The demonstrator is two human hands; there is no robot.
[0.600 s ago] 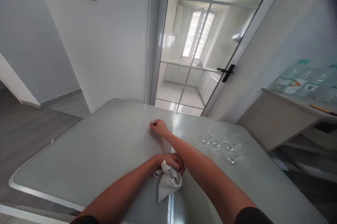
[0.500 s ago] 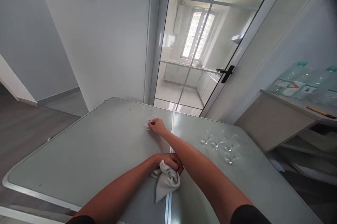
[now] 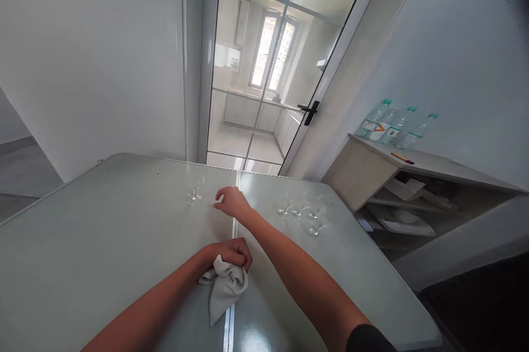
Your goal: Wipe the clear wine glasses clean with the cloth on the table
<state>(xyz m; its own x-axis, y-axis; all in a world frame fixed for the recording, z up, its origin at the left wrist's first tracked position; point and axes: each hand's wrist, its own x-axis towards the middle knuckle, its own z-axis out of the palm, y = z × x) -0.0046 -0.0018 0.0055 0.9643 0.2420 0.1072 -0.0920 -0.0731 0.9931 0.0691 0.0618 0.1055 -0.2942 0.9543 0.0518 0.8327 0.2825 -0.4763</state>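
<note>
My left hand (image 3: 233,252) is closed around a crumpled whitish cloth (image 3: 228,286), which hangs down over the table near its middle seam. Farther out, my right hand (image 3: 232,201) hovers over the table with its fingers apart and nothing in them. A little to the left of those fingers, a clear stemmed glass (image 3: 193,195) stands on its own, apart from the hand. Several similar clear glasses (image 3: 298,212) are grouped on the right half of the table; their outlines are faint.
The pale table (image 3: 136,231) has a metal seam (image 3: 229,324) down its middle. Beyond it is a glass door (image 3: 248,137) with a black handle (image 3: 309,112). At right, a shelf unit (image 3: 355,170) carries several plastic bottles (image 3: 394,126) and a thin red-yellow stick (image 3: 402,158).
My right hand has let go of the single glass and drawn away to its right. My left hand keeps the cloth. The view has turned to the right.
</note>
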